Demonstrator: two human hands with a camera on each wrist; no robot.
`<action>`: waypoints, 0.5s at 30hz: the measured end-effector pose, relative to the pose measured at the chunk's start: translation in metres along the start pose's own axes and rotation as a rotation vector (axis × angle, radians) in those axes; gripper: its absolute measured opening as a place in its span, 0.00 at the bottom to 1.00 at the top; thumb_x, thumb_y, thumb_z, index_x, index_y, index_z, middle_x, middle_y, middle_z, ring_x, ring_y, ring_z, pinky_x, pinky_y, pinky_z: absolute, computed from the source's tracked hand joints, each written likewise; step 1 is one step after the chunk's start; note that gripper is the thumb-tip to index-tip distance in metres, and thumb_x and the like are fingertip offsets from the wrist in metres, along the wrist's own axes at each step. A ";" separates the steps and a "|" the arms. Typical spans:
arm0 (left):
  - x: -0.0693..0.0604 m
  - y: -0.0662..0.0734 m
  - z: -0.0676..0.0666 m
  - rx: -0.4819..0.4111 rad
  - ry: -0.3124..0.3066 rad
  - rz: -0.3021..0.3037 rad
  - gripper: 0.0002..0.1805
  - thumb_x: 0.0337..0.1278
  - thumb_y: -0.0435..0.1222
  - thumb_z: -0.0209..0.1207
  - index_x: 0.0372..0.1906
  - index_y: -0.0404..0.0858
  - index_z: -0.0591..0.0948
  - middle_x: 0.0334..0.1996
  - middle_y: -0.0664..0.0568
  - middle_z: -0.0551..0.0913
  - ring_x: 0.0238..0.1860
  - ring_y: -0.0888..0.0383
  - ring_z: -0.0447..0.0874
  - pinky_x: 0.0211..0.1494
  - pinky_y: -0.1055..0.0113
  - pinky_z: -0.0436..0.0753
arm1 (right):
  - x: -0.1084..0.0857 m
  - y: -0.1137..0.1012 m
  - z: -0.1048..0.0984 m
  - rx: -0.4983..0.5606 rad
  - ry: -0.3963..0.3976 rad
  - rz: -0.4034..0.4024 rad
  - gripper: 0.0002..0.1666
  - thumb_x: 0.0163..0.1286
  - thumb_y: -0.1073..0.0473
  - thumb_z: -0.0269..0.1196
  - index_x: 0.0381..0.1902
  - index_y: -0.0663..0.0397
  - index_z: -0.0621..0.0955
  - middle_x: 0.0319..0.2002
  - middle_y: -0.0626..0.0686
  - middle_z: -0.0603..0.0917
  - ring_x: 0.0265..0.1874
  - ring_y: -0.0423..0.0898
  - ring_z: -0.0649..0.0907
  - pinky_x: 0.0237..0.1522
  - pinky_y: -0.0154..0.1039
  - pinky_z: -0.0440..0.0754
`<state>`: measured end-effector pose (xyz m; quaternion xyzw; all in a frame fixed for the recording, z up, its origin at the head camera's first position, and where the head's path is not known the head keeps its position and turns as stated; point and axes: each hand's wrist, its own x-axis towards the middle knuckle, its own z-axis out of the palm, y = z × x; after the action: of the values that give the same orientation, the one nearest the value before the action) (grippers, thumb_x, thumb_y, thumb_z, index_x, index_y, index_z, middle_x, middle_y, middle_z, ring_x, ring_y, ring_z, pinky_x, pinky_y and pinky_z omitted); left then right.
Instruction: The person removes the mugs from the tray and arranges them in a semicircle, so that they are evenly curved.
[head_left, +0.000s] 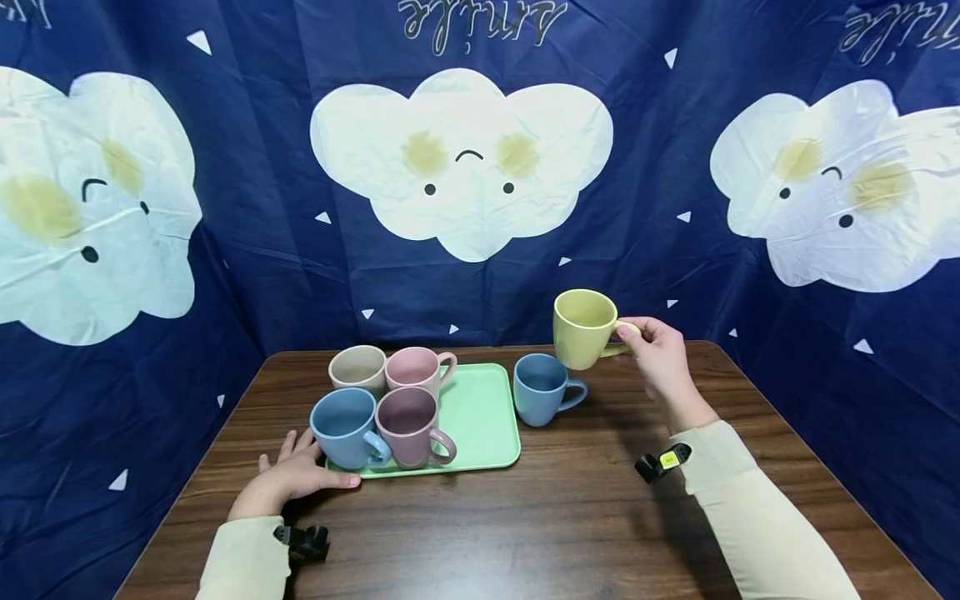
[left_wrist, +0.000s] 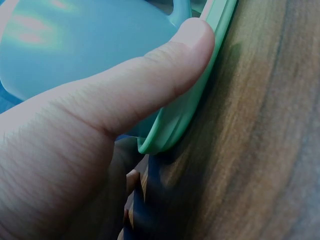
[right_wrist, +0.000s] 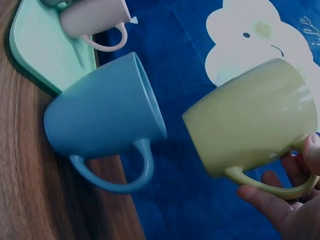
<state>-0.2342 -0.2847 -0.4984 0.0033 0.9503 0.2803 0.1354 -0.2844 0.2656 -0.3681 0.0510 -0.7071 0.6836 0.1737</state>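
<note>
Head view: yellow mug (head_left: 581, 337) is up off the desk (head_left: 487, 533), at 2 o'clock from the green tray (head_left: 480, 417), mouth up. Right hand (head_left: 663, 358) has it by the handle (right_wrist: 255, 184), which points to about 3 o'clock. Right wrist view confirms: thumb on top, fingertip underneath, body untouched.

Left hand (head_left: 296, 475) sits at the tray's 8 o'clock corner, fingers spread, not gripping; thumb (left_wrist: 165, 67) lies straight along the near rim, beside the light-blue mug (head_left: 343, 433).

Other mugs on the tray: beige mug (head_left: 358, 371) at 10, pink mug (head_left: 412, 371) at 12, mauve mug (head_left: 407, 429) at 7. Dark-blue mug (head_left: 538, 392) stands on the desk just off the tray's 3 o'clock edge, handle to 3.

Handling, my read: yellow mug looks like glazed ceramic. Stiff, middling weight, slick on the wall, chips if knocked. Handle's the right hold, but the weight hangs to the 9 o'clock side, so I'd expect it to roll in a light pinch. I'd want more finger through the loop. Dark-blue mug is close at 7 o'clock; I'd watch for rim contact. Tray looks light, probably slides easily.
</note>
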 end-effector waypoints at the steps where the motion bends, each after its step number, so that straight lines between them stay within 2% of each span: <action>1: -0.001 0.000 0.000 -0.001 0.001 0.005 0.77 0.27 0.73 0.71 0.77 0.26 0.55 0.77 0.25 0.42 0.75 0.24 0.23 0.60 0.19 0.21 | 0.000 0.001 -0.001 -0.004 0.004 -0.001 0.08 0.74 0.65 0.62 0.44 0.66 0.82 0.34 0.46 0.88 0.32 0.39 0.87 0.29 0.33 0.87; 7: -0.008 0.010 -0.003 0.006 0.000 -0.006 0.75 0.32 0.70 0.72 0.76 0.24 0.54 0.77 0.24 0.42 0.75 0.23 0.25 0.60 0.19 0.23 | 0.003 0.012 -0.005 -0.019 0.021 0.014 0.11 0.75 0.64 0.61 0.47 0.69 0.81 0.35 0.49 0.88 0.34 0.42 0.88 0.31 0.34 0.87; 11: -0.006 0.008 -0.003 0.001 0.002 -0.006 0.76 0.30 0.71 0.72 0.76 0.24 0.54 0.77 0.24 0.42 0.75 0.24 0.25 0.61 0.20 0.22 | 0.005 0.019 -0.006 -0.041 0.045 0.033 0.14 0.75 0.65 0.61 0.50 0.73 0.79 0.36 0.48 0.87 0.34 0.41 0.87 0.32 0.33 0.87; 15: -0.004 0.004 -0.002 -0.003 0.002 0.002 0.77 0.29 0.73 0.71 0.77 0.25 0.54 0.77 0.25 0.42 0.75 0.24 0.24 0.60 0.20 0.22 | 0.006 0.030 -0.006 -0.008 0.085 0.067 0.13 0.74 0.66 0.61 0.50 0.73 0.79 0.33 0.45 0.87 0.33 0.40 0.88 0.31 0.32 0.86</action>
<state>-0.2308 -0.2821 -0.4937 0.0040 0.9501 0.2816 0.1343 -0.2985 0.2745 -0.3949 -0.0029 -0.7031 0.6877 0.1808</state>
